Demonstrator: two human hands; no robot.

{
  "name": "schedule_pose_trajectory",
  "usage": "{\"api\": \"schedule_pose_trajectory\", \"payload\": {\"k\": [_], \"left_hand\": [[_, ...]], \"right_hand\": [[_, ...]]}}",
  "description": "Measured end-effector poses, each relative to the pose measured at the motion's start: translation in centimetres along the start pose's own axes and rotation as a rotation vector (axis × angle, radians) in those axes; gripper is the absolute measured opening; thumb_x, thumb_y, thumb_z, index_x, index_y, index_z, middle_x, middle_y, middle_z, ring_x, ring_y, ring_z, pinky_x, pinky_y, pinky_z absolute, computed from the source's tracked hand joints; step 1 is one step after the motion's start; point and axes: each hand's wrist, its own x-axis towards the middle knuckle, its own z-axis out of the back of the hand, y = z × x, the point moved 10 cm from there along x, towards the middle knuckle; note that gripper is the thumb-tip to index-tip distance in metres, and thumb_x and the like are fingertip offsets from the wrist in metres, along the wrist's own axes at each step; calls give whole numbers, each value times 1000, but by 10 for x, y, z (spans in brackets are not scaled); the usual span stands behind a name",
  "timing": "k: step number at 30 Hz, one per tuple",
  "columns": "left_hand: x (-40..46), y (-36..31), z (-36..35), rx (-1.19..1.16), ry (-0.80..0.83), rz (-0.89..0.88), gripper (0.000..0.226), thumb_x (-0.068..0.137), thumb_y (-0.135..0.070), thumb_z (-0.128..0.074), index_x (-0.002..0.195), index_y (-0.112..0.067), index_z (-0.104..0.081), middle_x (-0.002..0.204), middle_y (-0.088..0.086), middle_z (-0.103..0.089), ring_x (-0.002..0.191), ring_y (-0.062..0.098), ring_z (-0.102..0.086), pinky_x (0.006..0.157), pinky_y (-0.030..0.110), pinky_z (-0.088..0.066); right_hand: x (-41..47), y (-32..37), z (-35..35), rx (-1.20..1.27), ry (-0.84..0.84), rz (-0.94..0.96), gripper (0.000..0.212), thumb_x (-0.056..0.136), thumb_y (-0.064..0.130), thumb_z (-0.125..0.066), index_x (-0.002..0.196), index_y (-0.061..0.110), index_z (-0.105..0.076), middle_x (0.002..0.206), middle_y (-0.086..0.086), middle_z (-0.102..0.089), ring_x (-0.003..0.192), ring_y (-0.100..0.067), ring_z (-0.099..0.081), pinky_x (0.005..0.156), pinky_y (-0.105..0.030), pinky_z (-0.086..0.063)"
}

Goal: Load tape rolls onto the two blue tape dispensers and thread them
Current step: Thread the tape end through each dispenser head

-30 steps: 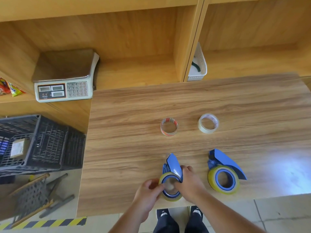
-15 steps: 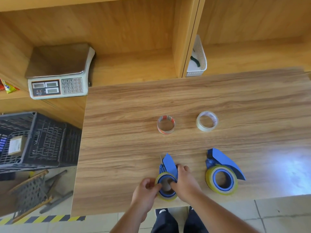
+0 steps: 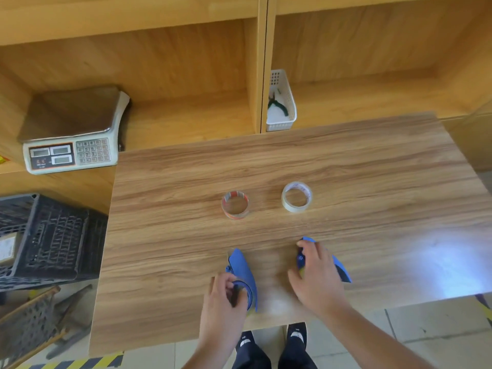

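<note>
Two blue tape dispensers lie near the front edge of the wooden table [image 3: 173,235]. My left hand [image 3: 223,302] curls around the round end of the left dispenser [image 3: 241,267], hiding most of its yellow roll. My right hand [image 3: 316,275] lies over the right dispenser [image 3: 342,270], fingers spread across it; only its blue tips and a sliver of yellow tape show. Farther back stand two loose rolls: one with a red and white core [image 3: 235,204] and a clear whitish one [image 3: 296,196].
A weighing scale [image 3: 72,134] sits on the shelf at the left. A white basket [image 3: 281,102] holding pliers stands in the right shelf bay. A black crate [image 3: 45,241] is on the floor left of the table. My shoes show below the front edge.
My right hand has left the left dispenser and moved right onto the right dispenser. My left hand stays on the left dispenser. The camera has shifted.
</note>
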Motion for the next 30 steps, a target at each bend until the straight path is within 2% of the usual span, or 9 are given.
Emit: {"api": "schedule_pose_trajectory", "payload": {"k": [2,5,8,10,13,15,21,24,30], "left_hand": [[-11,-24,-32,10,88,-72,24,85,-23,-76,94,-37,-58,96,-11,-59,83,4,-59,70,15,-45],[-22,-49,-85,6,228,-68,21,88,-31,-73,101,-38,-57,101,-10,-58,82,3,-59,72,11,-45],[-22,-58,-122,60,272,-13,31,89,-44,-68,117,-36,-58,111,-14,-58,90,3,-60,80,17,-46],[-18,-61,-136,102,285,28,41,91,-46,-66,128,-31,-55,118,-15,-53,96,5,-54,83,23,-43],[-11,-58,-147,153,285,97,51,94,-47,-64,138,-24,-49,131,-5,-50,105,14,-55,83,26,-38],[-7,-58,-154,158,292,126,50,95,-48,-63,136,-23,-49,133,-3,-51,101,15,-55,81,27,-40],[-2,-59,-167,192,282,145,47,92,-45,-65,131,-21,-54,124,-2,-58,90,15,-55,73,27,-43],[-1,-58,-170,210,272,153,42,91,-38,-66,129,-23,-54,120,-4,-57,88,14,-57,69,26,-43],[-3,-61,-174,179,279,172,25,87,-28,-66,111,-25,-58,103,-6,-60,82,14,-63,60,26,-45]], "right_hand": [[11,-35,26,-46,-66,-47,63,78,21,-71,137,14,-50,126,-6,-55,115,-32,-48,97,-40,-43],[25,-87,34,-80,70,-200,83,76,34,-71,149,19,-35,140,-5,-48,126,-29,-41,106,-40,-39],[27,-114,23,-22,239,-273,96,73,43,-72,154,23,-26,147,-6,-46,133,-30,-41,107,-43,-41],[24,-122,15,10,303,-286,99,69,43,-73,154,25,-26,146,-6,-47,132,-30,-45,105,-44,-44],[22,-126,7,8,339,-273,93,71,43,-74,151,23,-31,142,-5,-51,129,-29,-48,104,-43,-45],[21,-128,2,16,345,-262,85,72,41,-74,147,22,-36,134,-6,-54,122,-28,-53,100,-42,-48],[21,-128,-5,-46,318,-225,68,77,37,-71,137,25,-41,123,-3,-55,109,-26,-58,83,-36,-51],[20,-128,-6,-101,305,-199,63,80,34,-69,136,25,-41,125,-3,-54,107,-27,-59,82,-38,-53],[16,-121,-14,-129,335,-168,45,89,24,-60,129,21,-42,124,-5,-53,102,-30,-61,71,-36,-45]]}}
